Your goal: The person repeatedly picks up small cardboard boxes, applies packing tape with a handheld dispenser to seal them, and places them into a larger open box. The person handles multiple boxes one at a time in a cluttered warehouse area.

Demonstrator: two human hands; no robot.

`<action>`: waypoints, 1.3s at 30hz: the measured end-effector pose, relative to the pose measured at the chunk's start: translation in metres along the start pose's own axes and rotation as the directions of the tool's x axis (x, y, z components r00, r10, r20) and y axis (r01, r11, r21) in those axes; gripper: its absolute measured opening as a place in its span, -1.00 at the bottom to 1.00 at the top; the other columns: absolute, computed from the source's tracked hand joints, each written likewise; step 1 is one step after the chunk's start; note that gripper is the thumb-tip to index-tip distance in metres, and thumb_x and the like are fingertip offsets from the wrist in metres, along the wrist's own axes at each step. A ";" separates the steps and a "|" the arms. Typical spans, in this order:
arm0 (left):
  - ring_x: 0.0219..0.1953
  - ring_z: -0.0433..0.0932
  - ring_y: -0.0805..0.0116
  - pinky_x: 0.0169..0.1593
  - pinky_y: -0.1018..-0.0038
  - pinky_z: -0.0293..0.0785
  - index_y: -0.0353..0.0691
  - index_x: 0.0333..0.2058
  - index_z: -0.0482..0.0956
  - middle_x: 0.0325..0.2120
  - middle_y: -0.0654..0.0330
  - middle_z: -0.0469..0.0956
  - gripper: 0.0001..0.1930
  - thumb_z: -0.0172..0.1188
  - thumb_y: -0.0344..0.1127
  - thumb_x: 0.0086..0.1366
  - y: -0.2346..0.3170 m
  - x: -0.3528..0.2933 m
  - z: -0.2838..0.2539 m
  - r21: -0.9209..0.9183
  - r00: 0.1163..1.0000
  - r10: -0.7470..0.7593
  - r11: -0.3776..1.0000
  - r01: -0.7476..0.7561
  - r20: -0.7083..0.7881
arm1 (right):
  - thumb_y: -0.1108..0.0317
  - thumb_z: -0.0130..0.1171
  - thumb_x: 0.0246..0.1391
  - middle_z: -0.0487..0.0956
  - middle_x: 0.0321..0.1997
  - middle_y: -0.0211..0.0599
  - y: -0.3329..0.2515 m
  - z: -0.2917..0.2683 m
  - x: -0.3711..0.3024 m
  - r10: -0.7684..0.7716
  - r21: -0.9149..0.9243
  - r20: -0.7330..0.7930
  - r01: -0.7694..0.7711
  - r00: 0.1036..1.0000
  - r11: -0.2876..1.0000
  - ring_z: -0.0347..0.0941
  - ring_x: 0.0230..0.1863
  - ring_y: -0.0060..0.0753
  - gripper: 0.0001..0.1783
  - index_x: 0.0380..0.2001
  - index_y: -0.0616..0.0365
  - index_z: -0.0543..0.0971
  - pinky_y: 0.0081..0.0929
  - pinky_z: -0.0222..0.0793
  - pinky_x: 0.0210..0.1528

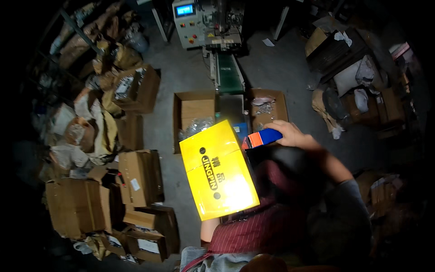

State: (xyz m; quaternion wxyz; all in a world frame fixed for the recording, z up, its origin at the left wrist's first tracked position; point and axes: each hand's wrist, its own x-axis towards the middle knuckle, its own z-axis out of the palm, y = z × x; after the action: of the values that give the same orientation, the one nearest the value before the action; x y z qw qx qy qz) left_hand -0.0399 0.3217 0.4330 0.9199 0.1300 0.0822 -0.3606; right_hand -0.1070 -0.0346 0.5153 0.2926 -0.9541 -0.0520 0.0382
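At two o'clock from the yellow box [219, 174], a blue tool [271, 136] is held tight by the right hand [293, 134]; the left hand's grip can't be told. Taping seems underway; stillness is needed.

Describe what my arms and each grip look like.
Your right grip wears no glove, and the forearm is bare up to a grey sleeve. Of the left arm, a bare stretch shows; that grip is hidden. You wear a dark red striped apron.

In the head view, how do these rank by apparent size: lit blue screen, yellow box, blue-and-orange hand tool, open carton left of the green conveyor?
1. Yellow box (probably enlarged by nearness)
2. Open carton left of the green conveyor
3. Blue-and-orange hand tool
4. Lit blue screen
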 end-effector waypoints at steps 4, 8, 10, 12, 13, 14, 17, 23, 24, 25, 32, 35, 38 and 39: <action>-0.06 0.64 0.07 0.00 0.22 0.64 -0.23 0.21 0.44 0.03 0.01 0.57 -0.35 -0.25 0.21 0.54 -0.043 0.079 -0.081 -0.116 0.993 -0.109 0.988 0.103 -0.042 | 0.29 0.38 -0.09 0.55 -0.08 -0.09 0.110 0.064 -0.041 0.133 -0.303 -0.033 -0.136 0.991 0.943 0.52 0.00 0.08 -0.32 0.19 -0.05 0.48 -0.08 0.47 0.00; -0.14 0.66 0.18 -0.13 0.29 0.66 -0.25 0.16 0.48 -0.09 0.05 0.63 -0.39 -0.19 0.18 0.54 -0.065 0.149 -0.176 -0.127 0.975 -0.132 0.986 0.110 -0.181 | 0.39 0.38 -0.17 0.53 -0.06 -0.09 0.184 0.131 -0.025 0.370 -0.393 0.196 -0.273 0.908 0.878 0.49 0.04 0.04 -0.24 0.21 0.05 0.44 -0.10 0.46 0.03; -0.18 0.67 0.23 -0.17 0.33 0.66 -0.26 0.14 0.50 -0.14 0.08 0.65 -0.40 -0.14 0.18 0.53 -0.075 0.170 -0.273 -0.115 0.988 -0.151 0.982 0.149 -0.011 | 0.40 0.38 -0.17 0.53 -0.10 -0.10 0.225 0.177 -0.026 0.431 -0.464 0.274 -0.275 0.860 0.842 0.48 0.02 0.02 -0.23 0.22 0.08 0.43 -0.11 0.46 0.02; -0.21 0.68 0.27 -0.18 0.35 0.65 -0.28 0.12 0.52 -0.19 0.10 0.67 -0.40 -0.06 0.18 0.51 -0.079 0.195 -0.296 -0.097 0.947 -0.274 0.961 0.261 -0.166 | 0.43 0.38 -0.19 0.52 -0.11 -0.12 0.254 0.201 -0.027 0.497 -0.509 0.298 -0.305 0.815 0.805 0.47 0.02 0.01 -0.22 0.21 0.12 0.43 -0.13 0.45 0.04; -0.20 0.68 0.28 -0.17 0.37 0.65 -0.29 0.12 0.52 -0.16 0.09 0.67 -0.40 -0.02 0.18 0.49 -0.085 0.211 -0.297 -0.061 0.921 -0.285 0.958 0.279 -0.268 | 0.45 0.40 -0.24 0.53 -0.10 -0.12 0.267 0.205 -0.031 0.481 -0.499 0.285 -0.300 0.829 0.813 0.47 0.03 0.01 -0.18 0.23 0.14 0.42 -0.18 0.44 0.08; -0.20 0.68 0.28 -0.17 0.38 0.65 -0.29 0.12 0.52 -0.14 0.09 0.67 -0.40 0.02 0.17 0.48 -0.091 0.227 -0.296 -0.021 0.889 -0.286 0.954 0.299 -0.359 | 0.42 0.41 -0.23 0.54 -0.04 -0.09 0.277 0.204 -0.035 0.488 -0.497 0.319 -0.295 0.813 0.816 0.46 0.08 0.01 -0.15 0.25 0.17 0.40 -0.21 0.42 0.14; -0.19 0.67 0.32 -0.12 0.43 0.63 -0.29 0.08 0.55 -0.14 0.12 0.68 -0.47 0.15 0.09 0.43 -0.086 0.260 -0.304 0.180 0.838 -0.216 0.921 0.346 -0.502 | 0.38 0.43 -0.22 0.55 -0.01 -0.05 0.298 0.202 -0.036 0.456 -0.453 0.363 -0.274 0.813 0.849 0.48 0.09 0.04 -0.14 0.26 0.20 0.38 -0.19 0.43 0.15; -0.19 0.62 0.41 -0.07 0.49 0.52 -0.29 -0.11 0.64 -0.16 0.18 0.69 -0.78 0.23 -0.28 0.40 -0.020 0.299 -0.332 0.825 0.898 -0.034 0.381 0.417 -0.438 | 0.26 0.48 -0.19 0.58 -0.07 0.04 0.297 0.193 -0.018 0.369 -0.275 0.560 -0.254 0.742 0.927 0.53 -0.01 0.10 -0.05 0.32 0.19 0.31 -0.12 0.48 0.07; -0.14 0.62 0.39 -0.03 0.48 0.51 -0.29 -0.10 0.64 -0.11 0.16 0.67 -0.79 0.23 -0.30 0.40 -0.022 0.298 -0.326 0.905 0.918 0.126 0.262 0.335 -0.376 | 0.25 0.49 -0.20 0.58 -0.07 0.03 0.295 0.195 -0.020 0.339 -0.231 0.542 -0.251 0.769 0.940 0.53 -0.01 0.10 -0.04 0.31 0.19 0.31 -0.11 0.48 0.05; -0.09 0.61 0.36 0.01 0.47 0.50 -0.28 -0.09 0.64 -0.06 0.14 0.65 -0.79 0.22 -0.32 0.39 -0.026 0.301 -0.303 0.960 0.924 0.263 0.121 0.254 -0.277 | 0.24 0.49 -0.21 0.58 -0.08 0.03 0.292 0.198 -0.028 0.319 -0.192 0.513 -0.255 0.797 0.948 0.53 -0.02 0.09 -0.03 0.31 0.19 0.31 -0.11 0.49 0.03; -0.09 0.55 0.33 0.08 0.41 0.44 -0.30 -0.15 0.63 -0.12 0.16 0.63 -0.85 0.16 -0.38 0.42 -0.076 0.186 -0.266 0.954 0.598 0.796 -0.098 0.285 -0.097 | 0.03 0.44 -0.02 0.61 -0.20 0.01 0.260 0.209 -0.038 0.223 -0.102 0.320 -0.201 0.921 0.974 0.60 -0.22 0.04 -0.21 0.19 0.25 0.42 -0.15 0.55 -0.17; -0.15 0.53 0.40 0.06 0.44 0.43 -0.29 -0.22 0.61 -0.22 0.21 0.62 -0.87 0.17 -0.36 0.44 -0.139 0.124 -0.254 0.882 0.534 0.703 0.370 0.290 -0.470 | 0.00 0.41 0.08 0.63 -0.22 0.02 0.237 0.190 -0.025 0.257 -0.063 0.264 -0.249 0.930 0.966 0.62 -0.25 0.04 -0.30 0.12 0.26 0.47 -0.16 0.55 -0.18; -0.18 0.53 0.41 0.03 0.45 0.45 -0.24 -0.19 0.61 -0.22 0.22 0.61 -0.90 0.21 -0.35 0.42 -0.213 0.079 -0.273 0.725 0.596 0.476 0.626 0.287 -0.647 | 0.05 0.43 0.09 0.63 -0.19 0.02 0.220 0.177 -0.018 0.320 0.010 0.240 -0.332 0.916 0.943 0.63 -0.21 0.01 -0.34 0.11 0.23 0.47 -0.20 0.55 -0.14; -0.18 0.54 0.41 0.02 0.46 0.47 -0.24 -0.14 0.61 -0.22 0.22 0.61 -0.87 0.22 -0.34 0.42 -0.229 0.083 -0.254 0.722 0.667 0.402 0.621 0.305 -0.627 | 0.06 0.44 0.09 0.63 -0.18 0.01 0.216 0.175 -0.017 0.348 0.039 0.234 -0.367 0.908 0.930 0.63 -0.19 0.00 -0.35 0.11 0.22 0.47 -0.22 0.55 -0.13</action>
State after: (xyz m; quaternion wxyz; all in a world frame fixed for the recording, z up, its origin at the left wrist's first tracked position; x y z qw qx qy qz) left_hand -0.1509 0.1826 0.1298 0.6598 0.6531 0.2799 -0.2444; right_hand -0.1257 -0.1176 0.2495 0.3118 -0.9242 0.0927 0.2000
